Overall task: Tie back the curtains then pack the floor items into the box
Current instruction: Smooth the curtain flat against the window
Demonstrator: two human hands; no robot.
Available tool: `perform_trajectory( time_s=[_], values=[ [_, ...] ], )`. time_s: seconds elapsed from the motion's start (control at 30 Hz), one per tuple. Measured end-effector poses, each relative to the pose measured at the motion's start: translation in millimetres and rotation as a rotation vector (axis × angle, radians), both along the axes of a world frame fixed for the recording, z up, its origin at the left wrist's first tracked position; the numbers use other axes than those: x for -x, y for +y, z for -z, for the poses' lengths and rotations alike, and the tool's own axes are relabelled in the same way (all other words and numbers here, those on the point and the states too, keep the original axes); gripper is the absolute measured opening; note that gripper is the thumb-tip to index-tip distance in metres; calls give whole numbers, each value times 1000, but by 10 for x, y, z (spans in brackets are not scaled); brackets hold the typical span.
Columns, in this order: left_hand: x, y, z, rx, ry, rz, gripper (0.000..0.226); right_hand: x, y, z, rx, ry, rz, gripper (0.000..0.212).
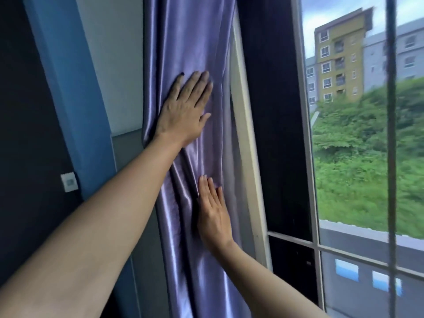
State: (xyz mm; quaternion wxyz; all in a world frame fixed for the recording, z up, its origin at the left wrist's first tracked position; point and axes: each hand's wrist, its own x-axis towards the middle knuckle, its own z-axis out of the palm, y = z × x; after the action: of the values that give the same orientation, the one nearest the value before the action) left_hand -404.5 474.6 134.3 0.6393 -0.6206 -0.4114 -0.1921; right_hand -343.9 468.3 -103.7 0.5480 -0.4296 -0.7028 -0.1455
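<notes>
A: Right, both your hands lie flat on the cloth. Your left hand [183, 111] is the higher one, fingers straight and spread a little, palm pressed on the gathered purple curtain [195, 37]. Your right hand [214, 214] sits lower and slightly nearer the window frame [243, 134], fingers straight and together, also pressing. Neither has hold of anything.

B: So where does the curtain lie from you?

A: Directly under both palms. It hangs as one long bunched column, top to bottom, leaning a little in this view, with the blue wall [68, 88] on its left and the white frame just beside its right edge. Folds pinch in between your two hands, as if the waist of the bundle is there.

B: And the tie?

A: You have no tieback, cord or hook in view, so I cannot tell where it hangs. My judgement is that the wrap must go across the column, at right angles to its long axis, around that pinched waist. Your right hand is nearer that spot; your left steadies the bundle above it.

B: The box and floor items?

A: Out of sight from here. Beyond the frame you have only the window glass [355, 157] and the buildings outside.
</notes>
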Motion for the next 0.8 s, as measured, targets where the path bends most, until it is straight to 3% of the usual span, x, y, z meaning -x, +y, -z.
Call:
perform_trajectory(
  time_s=[0.2,0.5,0.63,0.8],
  values=[
    [338,305,64,44,-62,0,67,195,159,-9,76,-82,16,62],
    [158,213,140,36,-24,89,66,48,98,49,144,-101,48,68],
    [63,118,223,72,-44,145,66,-39,42,125,175,-125,29,54],
    [-63,-83,368,102,-58,237,54,-180,-198,202,247,-151,-84,71]
  ],
)
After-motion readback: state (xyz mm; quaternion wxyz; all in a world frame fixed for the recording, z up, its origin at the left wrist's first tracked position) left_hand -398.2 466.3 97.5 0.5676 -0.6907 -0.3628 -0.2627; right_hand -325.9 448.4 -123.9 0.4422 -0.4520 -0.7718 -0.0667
